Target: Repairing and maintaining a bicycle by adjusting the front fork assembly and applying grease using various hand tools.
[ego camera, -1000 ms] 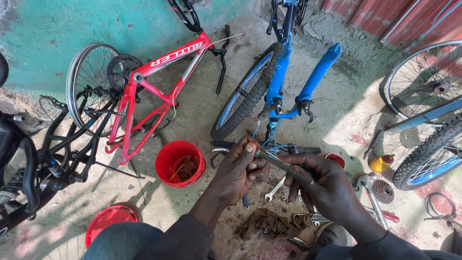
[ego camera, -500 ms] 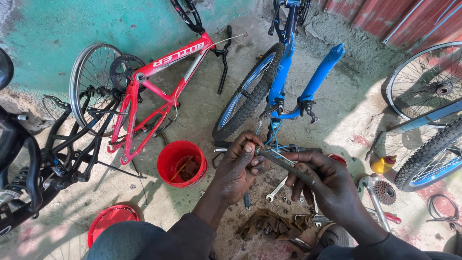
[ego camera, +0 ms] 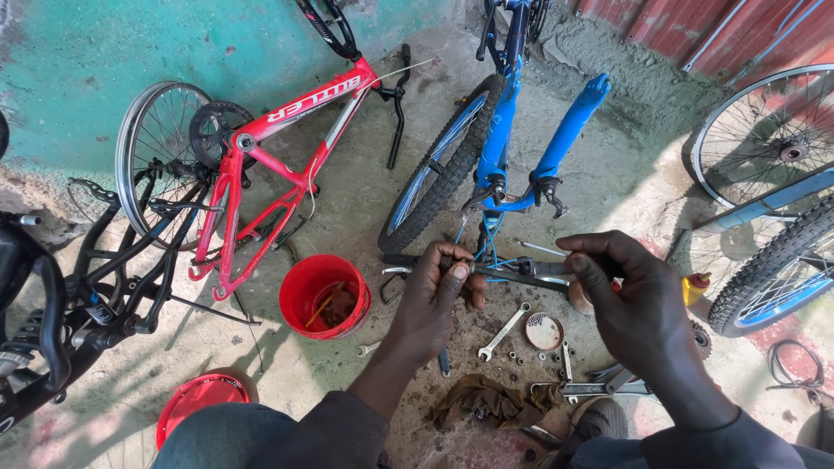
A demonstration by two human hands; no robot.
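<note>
On the dusty concrete floor [ego camera: 365,182], a red bicycle frame [ego camera: 295,156] and a blue bicycle [ego camera: 504,130] are lying. The left hand [ego camera: 434,300] and the right hand [ego camera: 625,295] are both grasping a dark metal bar [ego camera: 521,272], fingers pinching its ends, above a spanner [ego camera: 504,330].

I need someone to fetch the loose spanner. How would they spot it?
Start at the red bucket on the ground, then look right, past the left hand. The silver spanner lies slanted beside a small round tin, shinier than the brown rag below.
</note>
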